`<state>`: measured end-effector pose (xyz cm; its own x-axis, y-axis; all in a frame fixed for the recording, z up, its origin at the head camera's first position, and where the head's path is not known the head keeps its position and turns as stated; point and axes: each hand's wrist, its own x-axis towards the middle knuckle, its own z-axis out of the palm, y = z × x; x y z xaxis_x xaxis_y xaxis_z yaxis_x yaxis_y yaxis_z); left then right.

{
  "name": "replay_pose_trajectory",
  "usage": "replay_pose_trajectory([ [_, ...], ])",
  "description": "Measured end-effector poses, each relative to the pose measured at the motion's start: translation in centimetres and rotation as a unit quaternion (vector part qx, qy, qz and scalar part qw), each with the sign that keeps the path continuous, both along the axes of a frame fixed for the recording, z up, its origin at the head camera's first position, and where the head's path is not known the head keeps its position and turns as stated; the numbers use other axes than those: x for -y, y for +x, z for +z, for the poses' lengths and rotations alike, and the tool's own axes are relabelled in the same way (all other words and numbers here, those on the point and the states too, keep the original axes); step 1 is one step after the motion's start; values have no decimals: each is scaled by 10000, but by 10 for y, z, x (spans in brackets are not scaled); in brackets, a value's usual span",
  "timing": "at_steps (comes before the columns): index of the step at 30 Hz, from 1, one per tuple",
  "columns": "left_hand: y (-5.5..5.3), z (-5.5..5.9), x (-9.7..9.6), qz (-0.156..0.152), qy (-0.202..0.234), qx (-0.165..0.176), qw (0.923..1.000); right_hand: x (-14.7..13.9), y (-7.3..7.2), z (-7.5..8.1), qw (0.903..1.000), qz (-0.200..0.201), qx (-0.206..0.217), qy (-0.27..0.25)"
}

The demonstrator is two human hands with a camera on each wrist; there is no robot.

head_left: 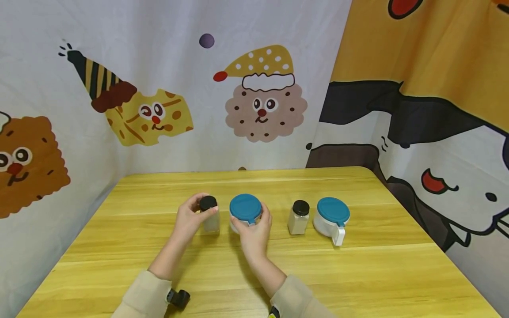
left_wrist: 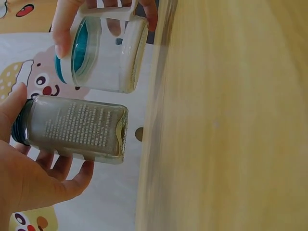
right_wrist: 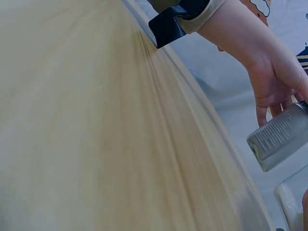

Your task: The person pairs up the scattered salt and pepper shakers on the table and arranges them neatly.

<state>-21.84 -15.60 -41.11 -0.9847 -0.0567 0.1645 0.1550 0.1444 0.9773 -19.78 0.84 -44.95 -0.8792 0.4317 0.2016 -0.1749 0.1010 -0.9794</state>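
My left hand grips a square glass jar by its black lid, thumb on one side and fingers on the other. The jar holds pale contents and carries white print. To its right, my right hand holds a round clear container with a blue lid, around its handle side. In the left wrist view both vessels hang a little above the tabletop, side by side and apart. The right wrist view shows the square jar and only a corner of the round container.
On the wooden table, a second black-lidded jar stands right of my hands. Beside it is another blue-lidded container with a white handle. A cartoon-printed curtain hangs behind the table.
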Motion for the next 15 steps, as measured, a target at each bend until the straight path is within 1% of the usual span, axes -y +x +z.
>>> replay_pose_trajectory([
  [4,2,0,0,-74,72,29,9999,0,2,-1,10000,-2,-3,27],
  [8,3,0,1,-125,39,99,9999,1,4,-1,10000,-34,31,53],
  [15,1,-3,2,-134,-25,161,9998,4,7,-1,9998,-153,39,91],
])
